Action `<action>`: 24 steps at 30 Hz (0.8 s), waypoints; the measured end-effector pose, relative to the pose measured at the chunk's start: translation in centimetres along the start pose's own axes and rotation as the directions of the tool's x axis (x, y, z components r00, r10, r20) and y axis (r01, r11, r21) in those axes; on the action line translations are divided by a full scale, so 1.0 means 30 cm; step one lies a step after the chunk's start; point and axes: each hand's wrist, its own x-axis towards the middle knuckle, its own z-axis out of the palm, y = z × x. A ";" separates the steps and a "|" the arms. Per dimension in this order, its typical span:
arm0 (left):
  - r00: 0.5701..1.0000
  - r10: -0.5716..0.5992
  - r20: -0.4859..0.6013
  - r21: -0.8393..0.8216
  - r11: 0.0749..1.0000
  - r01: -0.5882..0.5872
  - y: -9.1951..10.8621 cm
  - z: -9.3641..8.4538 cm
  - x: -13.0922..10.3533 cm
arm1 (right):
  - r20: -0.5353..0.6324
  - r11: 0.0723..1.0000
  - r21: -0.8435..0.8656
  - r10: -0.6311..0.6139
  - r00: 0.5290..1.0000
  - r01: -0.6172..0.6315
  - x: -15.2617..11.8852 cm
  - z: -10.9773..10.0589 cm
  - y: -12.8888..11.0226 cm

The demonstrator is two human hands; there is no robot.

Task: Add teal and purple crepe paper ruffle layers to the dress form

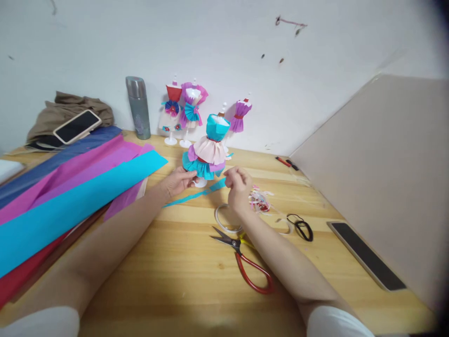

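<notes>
A miniature dress form (212, 150) stands before me on a white base. It wears a crepe-paper dress with a turquoise top, pale pink and purple tiers and a turquoise bottom ruffle. My left hand (180, 181) has its thumb and fingers closed at the left lower edge of that ruffle, beside the base. On the right of the skirt, my right hand (239, 187) is curled with its fingertips together; what they pinch, if anything, is hidden. A narrow turquoise paper strip (187, 199) lies between the hands, its right end close to my right fingers.
Red-handled scissors (254, 276) lie open near a tape roll (219, 217). Paper scraps (259, 200) and a black hair tie (304, 229) are on the right. Coloured crepe paper (87, 194) covers the left. Behind stand a flask (138, 110) and other dressed forms (191, 110).
</notes>
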 end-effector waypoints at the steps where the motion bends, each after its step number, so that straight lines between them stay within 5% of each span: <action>1: 1.000 0.005 -0.002 0.000 1.000 -0.005 -0.004 0.003 0.001 | 0.036 0.999 -0.023 -0.048 0.998 0.049 -0.019 0.009 -0.020; 4: 1.000 0.019 -0.012 -0.005 1.000 -0.019 -0.013 0.010 0.006 | 0.225 0.925 -0.195 -0.280 0.933 0.325 -0.047 0.044 -0.069; 6: 1.000 0.023 -0.019 -0.008 1.000 -0.023 -0.018 0.014 0.008 | 0.303 0.884 -0.262 -0.305 0.903 0.387 -0.040 0.068 -0.084; 12: 0.999 0.023 -0.033 -0.024 0.999 -0.024 -0.023 0.015 0.011 | 0.308 0.957 -0.290 0.076 0.948 0.018 -0.012 0.118 -0.035; 24: 0.999 -0.037 0.027 -0.023 0.999 0.038 -0.022 -0.008 0.011 | 0.201 0.960 -0.243 0.193 0.960 -0.142 -0.030 0.120 0.045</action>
